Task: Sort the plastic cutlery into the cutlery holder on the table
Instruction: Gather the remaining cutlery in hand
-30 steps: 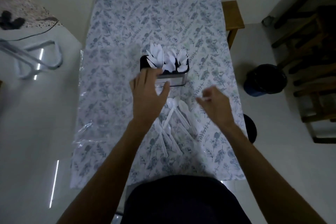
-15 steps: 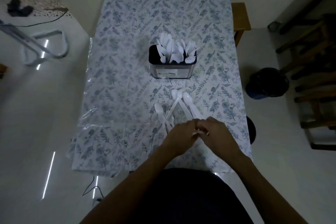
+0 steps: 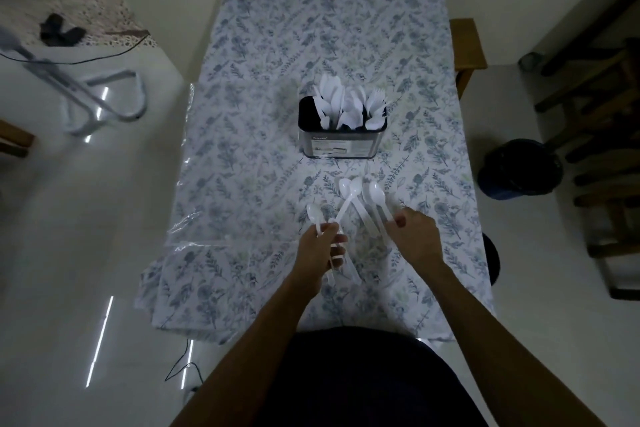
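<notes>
Holder: we see one metal cutlery holder [image 3: 342, 144] standing upright on the table [image 3: 263, 156], toward the right long edge and about midway along the part in view.
Cutlery in holder: we see white pieces [image 3: 346, 107] standing in it, forks at its right end; they overlap too much for us to count.
Loose spoons: we count about five white spoons [image 3: 350, 188] between the holder and the table's near edge, bowls pointing toward the holder, handles crossing; the handles blur together, so the count is not firm.
Left hand: our left hand [image 3: 320, 248] pinches the handle of the leftmost spoon [image 3: 314, 213] between thumb and fingers.
Right hand: our right hand [image 3: 415, 236] curls on the handle of the rightmost spoon [image 3: 376, 193].
Floor: one dark bin [image 3: 519, 168] stands off the right edge.
Change: half a second ago both hands met together near the near edge; now we have them spread apart, each on a spoon. The holder has not moved.
</notes>
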